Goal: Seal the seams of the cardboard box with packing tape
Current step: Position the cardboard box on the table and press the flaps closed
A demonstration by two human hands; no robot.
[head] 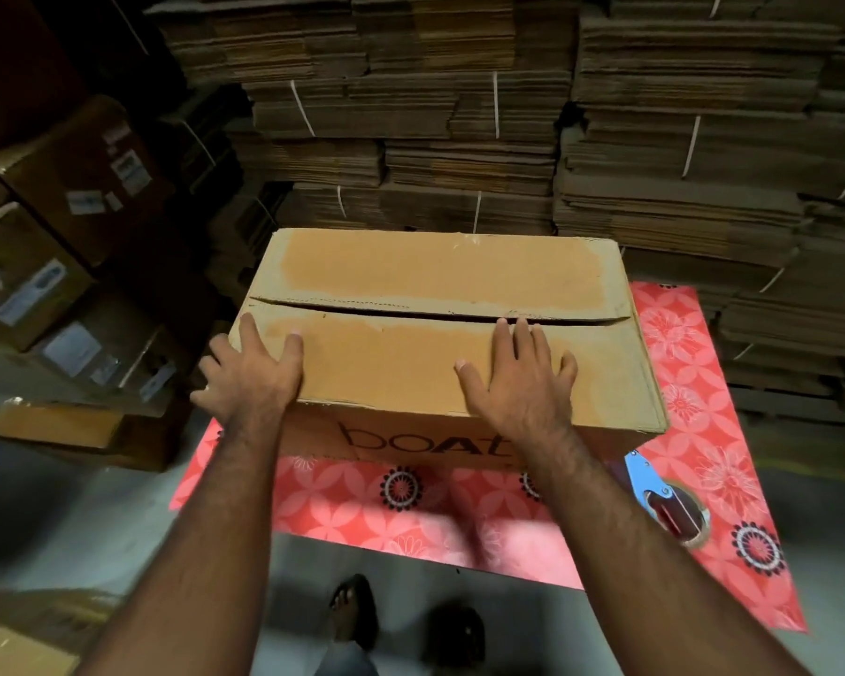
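A brown cardboard box (440, 275) printed "boat" on its near side stands on a red patterned table (411, 529). Its two top flaps are folded down and meet at a centre seam (411, 307) with a thin dark gap and no tape visible. My left hand (252, 370) lies flat over the near flap's left corner, fingers spread. My right hand (518, 373) presses flat on the near flap right of centre, fingertips at the seam. A blue tape dispenser (664, 500) with a roll of tape lies on the table right of the box, untouched.
Tied bundles of flattened cartons (459, 114) are stacked high behind the table. Labelled closed boxes (69, 187) stand piled at the left. The floor (94, 529) is grey, and my sandalled feet (357, 612) show below the table's near edge.
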